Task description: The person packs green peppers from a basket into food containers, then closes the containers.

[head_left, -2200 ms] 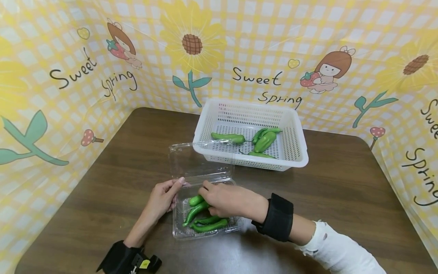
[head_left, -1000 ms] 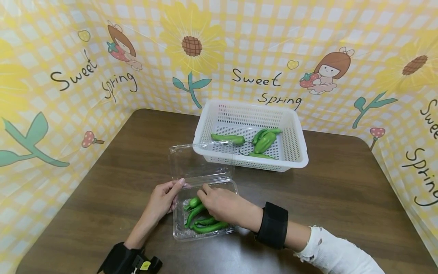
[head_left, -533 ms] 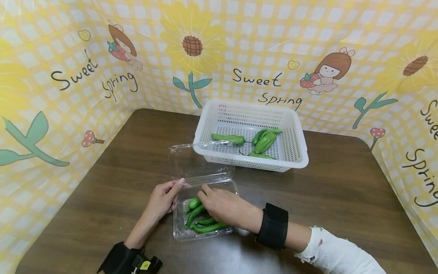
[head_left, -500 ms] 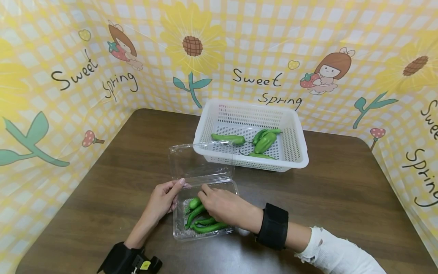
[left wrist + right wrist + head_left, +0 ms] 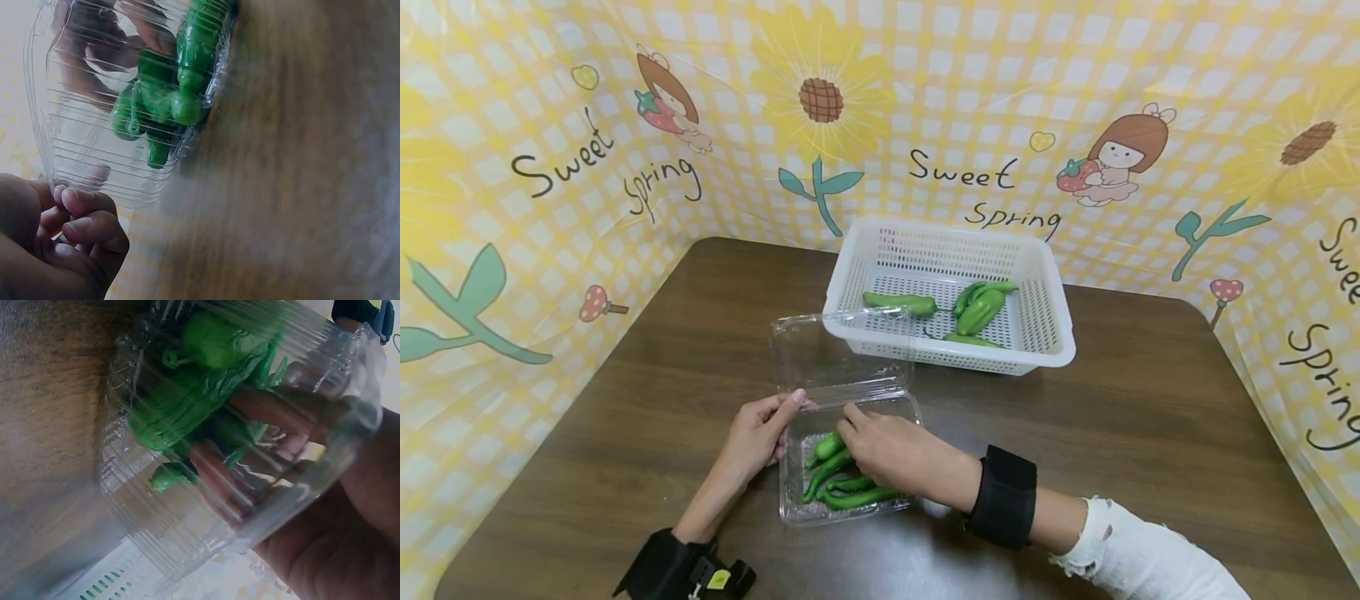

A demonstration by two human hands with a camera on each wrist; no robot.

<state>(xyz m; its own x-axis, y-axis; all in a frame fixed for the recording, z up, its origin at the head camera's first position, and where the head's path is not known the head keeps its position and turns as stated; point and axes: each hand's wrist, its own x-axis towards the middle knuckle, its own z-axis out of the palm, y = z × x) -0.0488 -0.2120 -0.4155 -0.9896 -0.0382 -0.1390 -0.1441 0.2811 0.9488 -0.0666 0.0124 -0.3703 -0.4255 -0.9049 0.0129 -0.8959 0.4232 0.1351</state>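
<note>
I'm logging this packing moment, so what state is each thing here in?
Clear clamshell box: open, lid tipped back, green peppers inside.
White basket: upright, four or so green peppers inside.
Left hand: holds the box's left rim.
Right hand: fingers down in the box on the peppers; grip unclear.

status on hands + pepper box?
Left hand holds the box rim. Right hand in the box, fingers on the peppers. Lid open, nothing in the way.
</note>
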